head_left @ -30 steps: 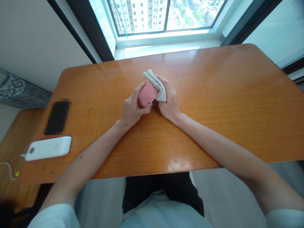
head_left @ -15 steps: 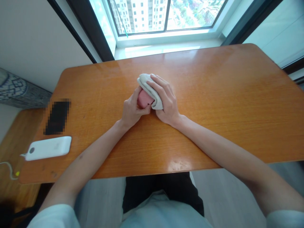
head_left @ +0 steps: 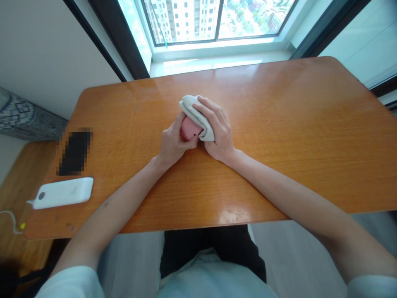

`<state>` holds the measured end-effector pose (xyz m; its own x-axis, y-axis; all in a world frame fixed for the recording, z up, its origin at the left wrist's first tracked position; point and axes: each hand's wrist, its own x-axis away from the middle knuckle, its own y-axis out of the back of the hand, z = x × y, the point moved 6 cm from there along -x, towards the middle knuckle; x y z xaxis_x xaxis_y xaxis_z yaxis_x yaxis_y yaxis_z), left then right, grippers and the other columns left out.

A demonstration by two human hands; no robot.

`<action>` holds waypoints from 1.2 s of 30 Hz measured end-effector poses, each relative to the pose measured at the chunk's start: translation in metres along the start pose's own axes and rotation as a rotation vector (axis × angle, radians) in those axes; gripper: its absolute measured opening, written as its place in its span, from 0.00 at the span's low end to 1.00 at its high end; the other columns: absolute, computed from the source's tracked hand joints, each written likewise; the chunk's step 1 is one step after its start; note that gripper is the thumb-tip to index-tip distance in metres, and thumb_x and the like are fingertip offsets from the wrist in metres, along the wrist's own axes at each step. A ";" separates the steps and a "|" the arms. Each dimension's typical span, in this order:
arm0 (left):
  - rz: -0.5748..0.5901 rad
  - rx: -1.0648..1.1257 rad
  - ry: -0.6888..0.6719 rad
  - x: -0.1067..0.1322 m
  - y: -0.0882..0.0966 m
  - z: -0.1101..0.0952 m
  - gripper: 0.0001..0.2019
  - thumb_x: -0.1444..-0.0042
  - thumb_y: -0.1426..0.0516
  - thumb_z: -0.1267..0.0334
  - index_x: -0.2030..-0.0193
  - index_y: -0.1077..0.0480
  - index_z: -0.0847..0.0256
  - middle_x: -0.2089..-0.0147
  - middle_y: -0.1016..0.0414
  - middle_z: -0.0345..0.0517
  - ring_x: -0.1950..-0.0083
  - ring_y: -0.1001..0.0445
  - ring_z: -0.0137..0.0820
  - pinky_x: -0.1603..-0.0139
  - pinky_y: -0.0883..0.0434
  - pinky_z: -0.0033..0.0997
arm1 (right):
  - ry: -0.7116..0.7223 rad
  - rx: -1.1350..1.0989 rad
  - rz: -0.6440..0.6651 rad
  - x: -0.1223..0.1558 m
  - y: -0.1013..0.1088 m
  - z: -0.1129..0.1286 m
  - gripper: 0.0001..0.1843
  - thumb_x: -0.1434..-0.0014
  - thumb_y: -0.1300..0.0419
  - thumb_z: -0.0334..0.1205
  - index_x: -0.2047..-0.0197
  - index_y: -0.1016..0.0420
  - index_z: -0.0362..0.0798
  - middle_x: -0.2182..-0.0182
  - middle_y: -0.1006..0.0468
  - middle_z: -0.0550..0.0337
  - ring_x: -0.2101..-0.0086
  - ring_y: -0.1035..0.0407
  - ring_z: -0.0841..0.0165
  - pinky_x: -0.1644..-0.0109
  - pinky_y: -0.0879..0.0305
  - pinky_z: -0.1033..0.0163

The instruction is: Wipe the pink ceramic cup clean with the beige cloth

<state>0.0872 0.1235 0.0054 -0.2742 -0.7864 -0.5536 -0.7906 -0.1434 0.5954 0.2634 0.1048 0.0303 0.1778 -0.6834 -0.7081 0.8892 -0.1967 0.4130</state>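
Note:
A small pink rounded object (head_left: pixel 188 128) is gripped by my left hand (head_left: pixel 172 141), its thumb along the near side and its fingers around the left. Dark marks show at the object's near edge; I cannot tell its kind. Over its upper right side lies a folded white cloth (head_left: pixel 196 112). My right hand (head_left: pixel 221 131) is curled over the cloth and presses it against the pink object. Both hands meet above the middle of the wooden table (head_left: pixel 288 124). The cloth and fingers hide much of the pink object.
On the table's left side lie a dark, blurred-out rectangular item (head_left: pixel 74 153) and a white oblong device (head_left: pixel 63 193) with a cable at its left end. Beyond the far table edge is a window (head_left: pixel 217 20). A patterned grey object (head_left: pixel 27 114) stands past the left edge.
My right hand and the cloth have shifted very slightly, a little up and to the right. My left hand keeps its hold on the pink object.

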 end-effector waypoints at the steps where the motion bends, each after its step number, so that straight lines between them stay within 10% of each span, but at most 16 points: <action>1: -0.001 -0.003 0.001 -0.001 0.000 -0.001 0.41 0.38 0.31 0.44 0.22 0.37 0.53 0.34 0.16 0.51 0.43 0.13 0.42 0.44 0.18 0.37 | -0.031 -0.007 -0.016 0.000 0.000 -0.005 0.28 0.23 0.46 0.53 0.23 0.33 0.64 0.24 0.29 0.57 0.23 0.36 0.50 0.17 0.40 0.33; 6: -0.009 -0.008 -0.018 -0.002 0.002 -0.004 0.41 0.36 0.32 0.39 0.23 0.37 0.53 0.30 0.20 0.52 0.40 0.14 0.44 0.43 0.18 0.38 | -0.050 -0.030 -0.057 -0.001 0.002 -0.013 0.29 0.22 0.47 0.53 0.23 0.35 0.60 0.27 0.25 0.53 0.27 0.31 0.51 0.21 0.34 0.33; 11: -0.037 -0.008 -0.056 0.001 0.000 0.000 0.37 0.35 0.35 0.36 0.28 0.33 0.54 0.51 0.12 0.45 0.60 0.15 0.36 0.61 0.20 0.35 | 0.054 0.021 0.004 0.001 0.001 0.008 0.27 0.24 0.45 0.56 0.25 0.30 0.67 0.24 0.29 0.61 0.22 0.39 0.49 0.16 0.44 0.31; 17: -0.007 -0.006 -0.017 -0.001 0.002 -0.005 0.40 0.36 0.33 0.41 0.23 0.37 0.53 0.29 0.20 0.52 0.39 0.15 0.44 0.42 0.19 0.37 | -0.052 -0.013 -0.076 -0.001 0.003 -0.013 0.28 0.21 0.50 0.55 0.23 0.35 0.62 0.28 0.24 0.54 0.28 0.29 0.52 0.22 0.32 0.34; 23: -0.010 0.005 -0.007 0.001 0.001 0.000 0.39 0.38 0.32 0.42 0.25 0.35 0.55 0.45 0.13 0.49 0.53 0.13 0.40 0.53 0.18 0.37 | 0.047 0.026 -0.004 0.001 0.001 0.004 0.28 0.24 0.45 0.55 0.25 0.31 0.66 0.24 0.29 0.61 0.22 0.38 0.48 0.17 0.42 0.30; 30: -0.002 0.010 -0.031 -0.002 0.002 -0.007 0.39 0.35 0.34 0.40 0.23 0.37 0.53 0.28 0.21 0.52 0.38 0.15 0.45 0.43 0.19 0.39 | -0.068 -0.022 -0.061 0.000 0.004 -0.015 0.28 0.23 0.48 0.53 0.24 0.33 0.61 0.28 0.23 0.55 0.28 0.29 0.51 0.21 0.33 0.35; 36: -0.015 0.025 -0.006 0.000 -0.001 0.000 0.39 0.36 0.35 0.35 0.26 0.34 0.51 0.45 0.12 0.45 0.54 0.14 0.40 0.55 0.18 0.41 | 0.028 -0.003 0.008 0.001 0.003 0.004 0.27 0.24 0.45 0.56 0.25 0.30 0.67 0.24 0.29 0.61 0.22 0.39 0.47 0.16 0.43 0.30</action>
<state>0.0880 0.1240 0.0046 -0.2653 -0.7809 -0.5656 -0.8079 -0.1401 0.5724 0.2642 0.1004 0.0327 0.1963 -0.6648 -0.7208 0.8889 -0.1896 0.4169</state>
